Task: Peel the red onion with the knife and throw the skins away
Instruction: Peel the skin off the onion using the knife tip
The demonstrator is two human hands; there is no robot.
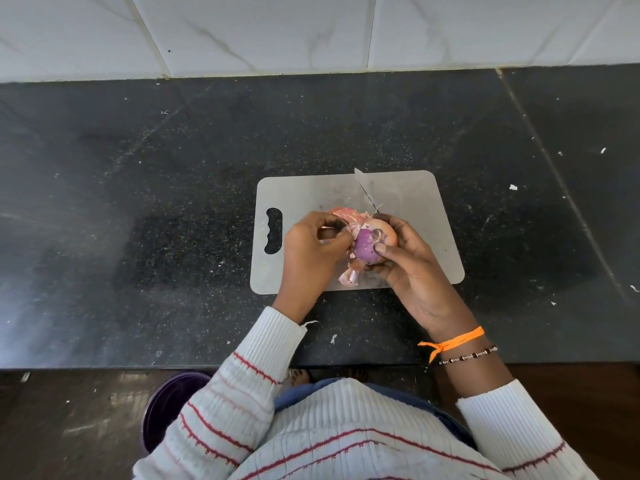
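Observation:
The red onion (367, 244) is held just above the grey cutting board (415, 202); part of it is bare purple, part still has pale skin. My right hand (412, 268) grips it from the right, with thumb and a finger curled over its front. The knife blade (366, 190) sticks out past the onion toward the wall, and its handle is hidden behind my right hand. My left hand (308, 254) pinches a strip of onion skin (354, 233) at the onion's left side. Loose skins (348, 277) lie on the board below the onion.
The board lies on a black speckled counter (138, 202) with white tiles behind. A dark purple bin (166, 407) stands on the floor below the counter's front edge, left of my body. Small white scraps dot the counter.

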